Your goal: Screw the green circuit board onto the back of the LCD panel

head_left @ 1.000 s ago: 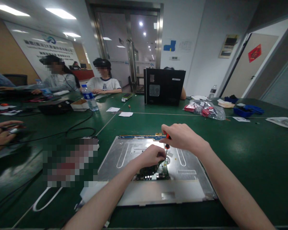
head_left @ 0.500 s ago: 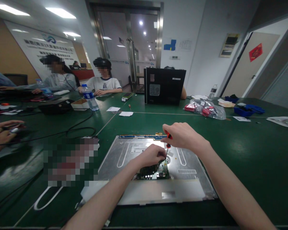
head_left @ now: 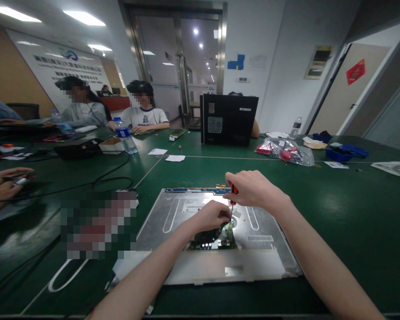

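A silver metal panel [head_left: 260, 231] lies flat on the green table [head_left: 346, 213] in front of me, with a small green circuit board [head_left: 213, 240] near its front middle. My right hand [head_left: 253, 189] is closed round the red-and-black handle of a screwdriver [head_left: 232, 195], held upright with its tip down on the board. My left hand [head_left: 210, 216] is curled with its fingertips pinched at the screwdriver shaft, resting on the board. A blue strip [head_left: 200, 190] runs along the panel's far edge.
A black computer case [head_left: 228, 120] stands at mid-table. A plastic bag of red parts [head_left: 285, 152], a water bottle [head_left: 123, 135], papers and black cables [head_left: 96, 182] lie around. Two people sit at the far left; another person's hand [head_left: 2, 186] rests at the left edge.
My right hand has shifted very slightly on the screwdriver handle; the left hand and the panel stay where they were.
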A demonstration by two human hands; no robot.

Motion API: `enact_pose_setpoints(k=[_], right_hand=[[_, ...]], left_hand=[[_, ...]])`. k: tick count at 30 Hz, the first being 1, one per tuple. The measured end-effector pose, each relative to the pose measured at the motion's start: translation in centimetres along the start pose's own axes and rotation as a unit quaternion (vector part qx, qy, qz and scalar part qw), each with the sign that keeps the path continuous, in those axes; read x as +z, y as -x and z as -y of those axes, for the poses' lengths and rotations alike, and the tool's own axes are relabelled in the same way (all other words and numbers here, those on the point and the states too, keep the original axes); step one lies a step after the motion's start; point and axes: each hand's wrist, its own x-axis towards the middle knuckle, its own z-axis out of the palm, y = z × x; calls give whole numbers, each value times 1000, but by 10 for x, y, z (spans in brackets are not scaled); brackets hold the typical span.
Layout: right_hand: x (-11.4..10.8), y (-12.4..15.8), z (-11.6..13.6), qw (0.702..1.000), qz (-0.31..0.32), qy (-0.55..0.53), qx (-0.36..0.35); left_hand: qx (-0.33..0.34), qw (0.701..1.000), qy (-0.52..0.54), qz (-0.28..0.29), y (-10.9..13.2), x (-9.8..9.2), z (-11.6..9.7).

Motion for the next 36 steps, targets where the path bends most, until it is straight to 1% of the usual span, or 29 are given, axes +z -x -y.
enact_pose_setpoints(k=[4, 6, 10, 12, 16, 18, 23, 25, 27, 30, 32, 34, 36], right_hand=[[1, 3, -2, 996, -1, -63, -60], [1, 2, -2, 997, -1, -58, -59], [2, -2, -1, 1000, 8, 2, -10], [2, -2, -2, 1000, 13, 12, -4], [2, 3, -3, 997, 1, -48, -58], [1, 4, -2, 995, 4, -67, -71], [1, 0, -1, 1000, 15, -10, -13], [0, 0, -2, 1000, 22, 3, 0], [-1, 1, -2, 1000, 17, -14, -19], [-1, 5, -1, 994, 10, -68, -83], [-1, 5, 0, 990, 14, -90, -104], [-1, 4, 1, 993, 15, -76, -86], [-1, 2, 2, 998, 17, -36, -42]], left_hand=[[-10, 1000, 4, -2, 0, 0, 0], [-11, 1000, 4, 3, 0, 0, 0], [-5, 1000, 5, 8, 0, 0, 1], [-3, 1000, 5, 7, -1, 0, 2], [-9, 1000, 10, 8, -1, 1, 3], [-12, 1000, 12, 10, -1, 0, 2], [-10, 1000, 3, 8, 0, -1, 0], [-7, 1000, 1, 6, 0, -1, -1], [-6, 1000, 5, 5, 0, -1, 0], [-12, 1000, 14, 7, 0, 0, 1], [-14, 1000, 17, 7, -1, 1, 2], [-11, 1000, 15, 6, -1, 1, 2], [-8, 1000, 8, 7, 0, 0, 1]])
